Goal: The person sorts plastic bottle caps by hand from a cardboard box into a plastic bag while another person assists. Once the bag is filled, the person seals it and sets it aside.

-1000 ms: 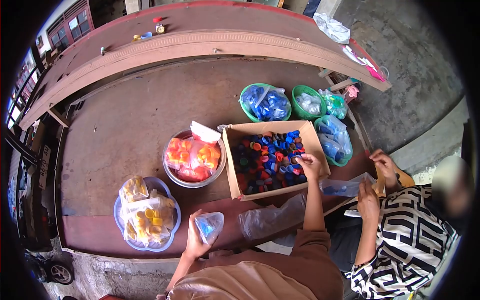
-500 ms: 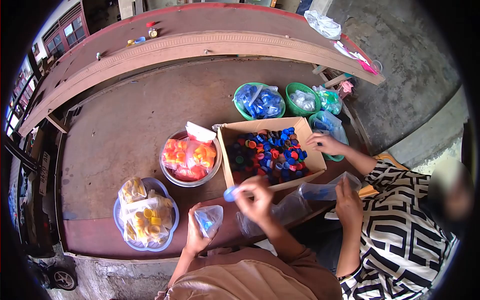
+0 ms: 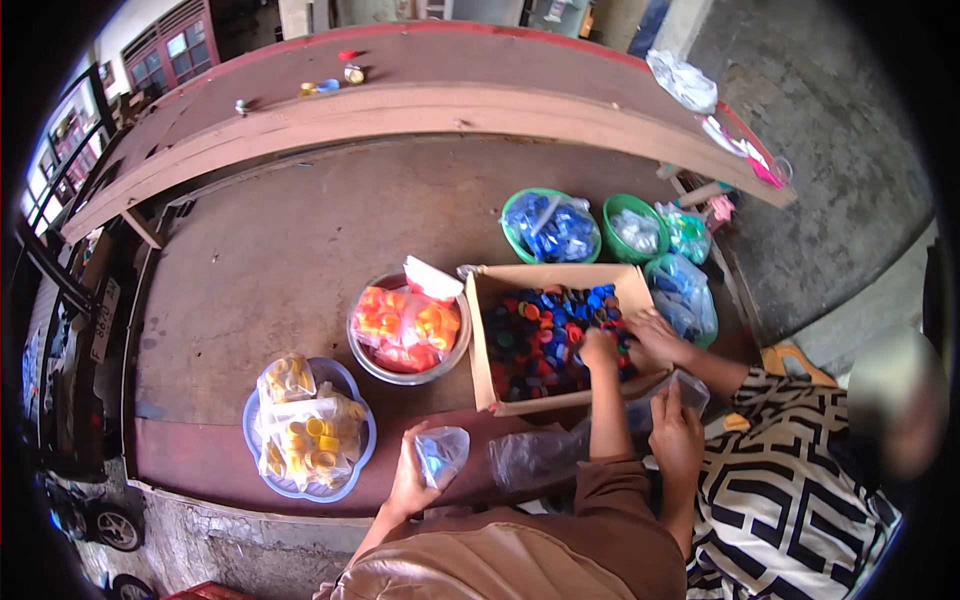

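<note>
My left hand (image 3: 411,484) is closed round a small clear plastic bag (image 3: 445,452) that has something blue inside. Over in the cardboard box (image 3: 536,404), my right hand (image 3: 599,349) reaches down among loose bottle caps (image 3: 545,332), mostly blue, red and dark. Its fingers look bunched together, and what they hold, if anything, is hidden. Beside it, another person's hand (image 3: 655,336) is at the right side of the box. That person's other hand (image 3: 677,425) holds a clear plastic bag (image 3: 688,394) near the box's front right corner.
Left of the box stands a metal bowl (image 3: 464,352) with bagged orange caps. A lilac tray (image 3: 252,462) carries bagged yellow caps. Green baskets (image 3: 508,236) with bagged caps are behind the box. A clear plastic sheet (image 3: 525,460) lies at the table's front edge; a raised ledge (image 3: 440,108) crosses the back.
My right hand, which held a blue cap near the bag, has moved right into the box; that cap no longer shows. The other person's hand has moved further into the box. The view has shifted.
</note>
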Tool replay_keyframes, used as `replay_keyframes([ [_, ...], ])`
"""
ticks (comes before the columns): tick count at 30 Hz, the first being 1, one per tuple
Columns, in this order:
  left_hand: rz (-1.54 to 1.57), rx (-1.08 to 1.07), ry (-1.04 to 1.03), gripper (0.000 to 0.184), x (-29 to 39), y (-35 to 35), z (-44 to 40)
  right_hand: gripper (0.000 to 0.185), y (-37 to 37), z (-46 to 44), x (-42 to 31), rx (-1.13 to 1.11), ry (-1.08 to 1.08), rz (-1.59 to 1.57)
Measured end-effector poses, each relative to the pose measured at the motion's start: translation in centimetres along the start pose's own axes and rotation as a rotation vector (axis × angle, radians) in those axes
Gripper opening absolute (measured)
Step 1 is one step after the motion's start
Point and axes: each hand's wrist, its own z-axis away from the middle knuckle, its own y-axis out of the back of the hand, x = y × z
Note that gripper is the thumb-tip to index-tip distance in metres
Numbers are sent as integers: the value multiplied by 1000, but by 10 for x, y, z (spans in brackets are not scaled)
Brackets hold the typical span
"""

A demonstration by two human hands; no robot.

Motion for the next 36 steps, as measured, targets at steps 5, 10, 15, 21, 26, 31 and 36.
replay_keyframes([
  [5, -114, -54, -48, 80, -20, 4, 8, 23, -25, -32, 59, -258, 309, 125],
  [10, -58, -43, -52, 81, -22, 3, 7, 31, 109, -41, 70, -543, 766, 77],
  [15, -33, -11, -55, 82, -13, 1, 1, 36, 101, -57, 82, -278, 971, 139],
  [21, -57, 19, -39, 82, -13, 8, 8, 33, 63, -75, 97, -209, 974, 67],
  [26, -34, 20, -43, 82, -16, 6, 7, 10, 62, 89, -92, 224, 481, -901],
  [31, 51, 4, -27, 82, -18, 6, 6, 8, 105, 179, -175, 185, 725, -1092],
  [36, 22, 40, -82, 81, -11, 7, 4, 15, 84, 204, -190, 68, 1112, -786],
])
